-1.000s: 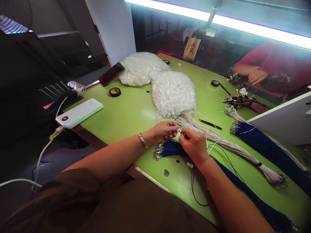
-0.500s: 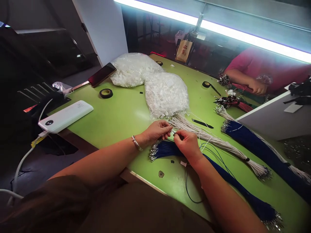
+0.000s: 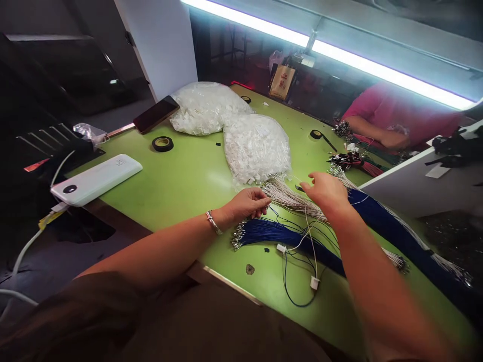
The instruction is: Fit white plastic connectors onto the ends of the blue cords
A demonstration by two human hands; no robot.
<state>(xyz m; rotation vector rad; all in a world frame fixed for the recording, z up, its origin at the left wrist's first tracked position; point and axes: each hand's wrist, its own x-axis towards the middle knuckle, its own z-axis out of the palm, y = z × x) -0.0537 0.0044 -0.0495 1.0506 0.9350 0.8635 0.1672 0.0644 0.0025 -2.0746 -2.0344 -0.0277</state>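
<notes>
wiring seems in hand: by the left hand point(image 3: 247, 205), a thin dark-blue wire point(image 3: 274, 211) is pinched near a thick royal-blue wire bundle point(image 3: 266, 233); beside a long white wire bundle point(image 3: 289, 196), the right hand point(image 3: 327, 192) is held with fingers parted, seemingly empty; a fine pinch is likely called for.

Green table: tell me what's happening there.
A person's left hand pinches a blue wire near the blue wire bundle. Their right hand is by the white wire bundle, apart from the left. Two white connectors with wires attached lie on the table, nearer the person.
</notes>
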